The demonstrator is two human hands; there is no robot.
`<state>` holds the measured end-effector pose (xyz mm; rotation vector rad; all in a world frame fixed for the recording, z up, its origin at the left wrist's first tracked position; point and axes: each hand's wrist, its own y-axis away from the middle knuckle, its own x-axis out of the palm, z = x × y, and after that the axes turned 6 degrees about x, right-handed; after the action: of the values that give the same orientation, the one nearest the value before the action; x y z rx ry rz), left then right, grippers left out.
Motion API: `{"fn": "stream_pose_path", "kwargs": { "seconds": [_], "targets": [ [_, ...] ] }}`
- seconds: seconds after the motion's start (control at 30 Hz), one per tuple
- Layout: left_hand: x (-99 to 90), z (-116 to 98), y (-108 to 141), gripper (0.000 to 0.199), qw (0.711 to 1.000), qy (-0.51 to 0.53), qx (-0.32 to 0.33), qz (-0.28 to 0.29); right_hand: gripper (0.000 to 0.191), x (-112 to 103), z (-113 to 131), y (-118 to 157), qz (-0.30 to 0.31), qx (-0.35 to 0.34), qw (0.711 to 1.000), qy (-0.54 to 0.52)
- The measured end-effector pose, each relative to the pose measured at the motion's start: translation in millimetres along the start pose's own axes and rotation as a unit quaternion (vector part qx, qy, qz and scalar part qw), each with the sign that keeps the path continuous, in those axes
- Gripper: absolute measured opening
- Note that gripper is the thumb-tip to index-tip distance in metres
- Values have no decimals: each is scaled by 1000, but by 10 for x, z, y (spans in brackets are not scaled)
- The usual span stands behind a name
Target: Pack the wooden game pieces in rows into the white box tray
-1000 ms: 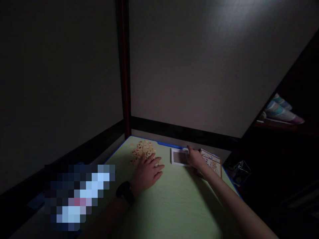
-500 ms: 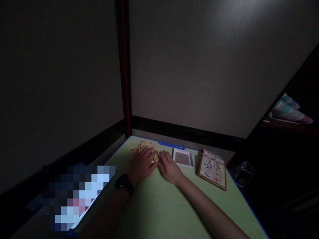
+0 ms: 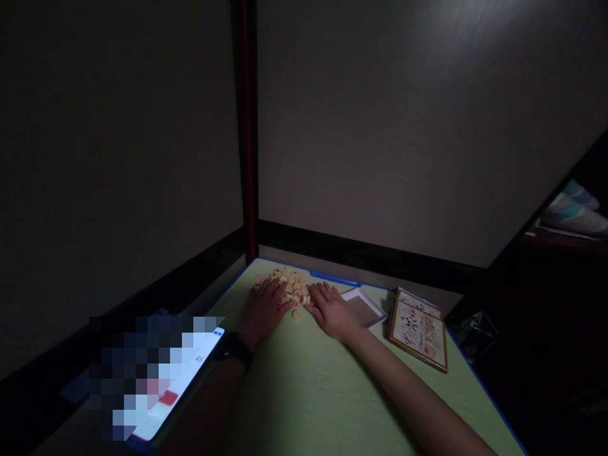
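Observation:
A heap of round, pale wooden Chinese chess pieces [image 3: 295,292], some with red marks, lies near the far left corner of the green table [image 3: 304,386]. My left hand [image 3: 265,311] rests on the heap's left side, palm down with fingers spread. On the right side of the heap lies my right hand [image 3: 333,310], its fingers stretched out and touching the pieces. A shallow white tray [image 3: 382,316], tilted askew, sits just beyond my right hand, which covers part of it. The pieces under both palms are hidden.
A flat box with Chinese characters [image 3: 420,332] lies at the table's right. Along the left edge a lit screen [image 3: 178,380] shows, partly pixelated. Dark walls [image 3: 370,139] meet behind the table. Patterned cloth [image 3: 572,209] is at far right.
My hands have moved apart, uncovering more pieces between them. The white tray has turned askew beside my right hand. The whole view has shifted slightly.

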<state>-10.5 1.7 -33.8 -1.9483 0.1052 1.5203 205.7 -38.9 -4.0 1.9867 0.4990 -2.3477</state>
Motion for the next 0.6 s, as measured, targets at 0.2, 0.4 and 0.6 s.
{"fn": "stream_pose_path", "kwargs": {
  "seconds": [0.2, 0.4, 0.6],
  "targets": [
    [-33, -19, -30, 43, 1000, -3, -2, -13, 43, -255, -106, 462, 11, 103, 987, 126],
    [-222, -92, -69, 35, 998, 29, 33, -48, 44, -407, -129, 843, 40, 81, 988, 125],
    [-391, -265, 2, 20, 998, 23, 48, -26, 36, -433, -122, 1324, 4, 29, 995, 99]
  ]
}}
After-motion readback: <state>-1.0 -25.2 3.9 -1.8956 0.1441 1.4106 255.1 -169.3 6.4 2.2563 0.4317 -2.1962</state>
